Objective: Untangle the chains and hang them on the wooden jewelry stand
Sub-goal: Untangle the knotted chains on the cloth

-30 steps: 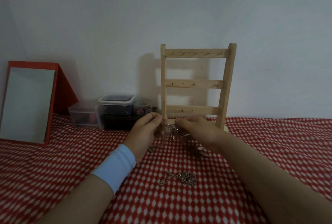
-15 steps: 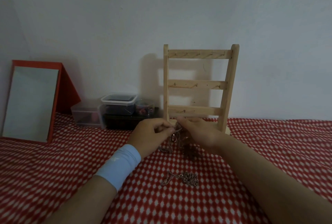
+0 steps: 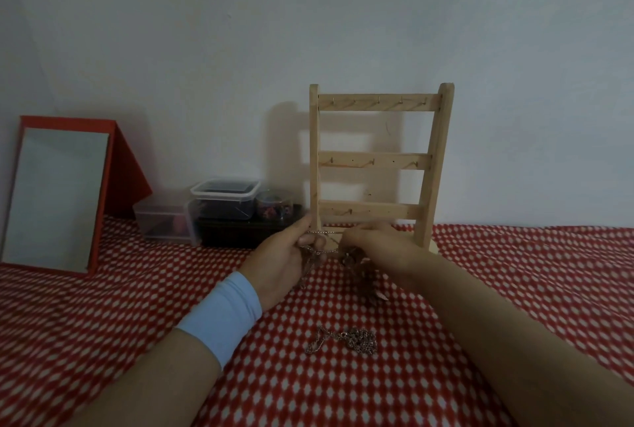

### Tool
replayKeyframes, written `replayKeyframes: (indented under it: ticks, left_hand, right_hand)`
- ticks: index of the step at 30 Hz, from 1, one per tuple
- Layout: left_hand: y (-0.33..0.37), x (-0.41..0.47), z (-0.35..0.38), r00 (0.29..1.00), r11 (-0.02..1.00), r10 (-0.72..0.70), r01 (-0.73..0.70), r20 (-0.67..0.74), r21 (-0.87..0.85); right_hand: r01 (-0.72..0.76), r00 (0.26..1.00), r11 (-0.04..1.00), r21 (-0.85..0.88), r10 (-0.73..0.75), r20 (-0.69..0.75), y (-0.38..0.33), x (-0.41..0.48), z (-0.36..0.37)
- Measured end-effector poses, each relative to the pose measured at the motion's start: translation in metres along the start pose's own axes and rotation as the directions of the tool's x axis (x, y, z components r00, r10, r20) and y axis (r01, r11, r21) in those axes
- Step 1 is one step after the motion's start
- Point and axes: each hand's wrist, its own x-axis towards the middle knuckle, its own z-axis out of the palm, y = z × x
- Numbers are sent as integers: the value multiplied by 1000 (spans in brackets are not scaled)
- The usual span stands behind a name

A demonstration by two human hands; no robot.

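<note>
Right now both hands sit close together just in front of the foot of the wooden jewelry stand (image 3: 375, 161). The left hand (image 3: 281, 265) pinches one end of a short run of silver chain (image 3: 324, 232) and the right hand (image 3: 380, 248) pinches the other. The strand runs nearly level from left to right between the two grips, parallel to the stand's rails. More chain hangs from each hand, and a darker clump (image 3: 365, 287) dangles under the right palm towards the red-and-white cloth (image 3: 514, 289). How those strands cross is too blurred to tell.

The stand lies straight ahead of and above the grips, and its lowest rail (image 3: 370, 211) is just over the knuckles. Every hook I can make out looks bare, so no chain seems to be hung yet. The stretched strand lines up with the rails, so hanging it would probably mean lifting it up and forward once it comes free. The two hands look about equally near the stand.

A second chain heap (image 3: 346, 342) lies on the cloth nearer the person, well apart from both hands.
</note>
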Motion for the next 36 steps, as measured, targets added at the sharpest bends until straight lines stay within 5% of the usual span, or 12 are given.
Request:
replayKeyframes:
  ticks: [4,8,11,16,22,25,32,34,36]
  left_hand:
    - [2,-1,-6,996,961,85,-81,-5,266]
    - [1,2,-11,953,715,270,-104,-135,692]
    - [0,2,-11,922,779,319,-123,-219,615]
    - [2,1,-5,977,983,92,-58,-193,175]
    - [3,0,-11,970,918,73,24,-230,396]
    - [3,3,-20,985,840,58,41,-164,541]
    - [10,-2,-19,982,814,189,-154,-4,559]
    - [12,-4,-18,977,744,213,-181,28,643]
    - [14,-5,-16,963,547,245,-231,110,804]
  right_hand:
    - [23,991,997,-74,-33,-131,3,7,3]
    - [85,993,980,-180,-97,-59,1,5,1]
    - [108,994,982,-157,-104,36,-6,-1,-3]
    - [109,979,987,116,-127,158,-9,1,-2]
    - [-24,975,864,503,-90,202,0,10,-3]
    - [-95,965,819,565,-63,254,2,11,-8]
    - [-237,942,837,493,73,329,3,15,-8]
    - [-235,943,837,494,72,326,1,16,-8]
    - [-232,938,848,476,65,341,-2,14,-8]
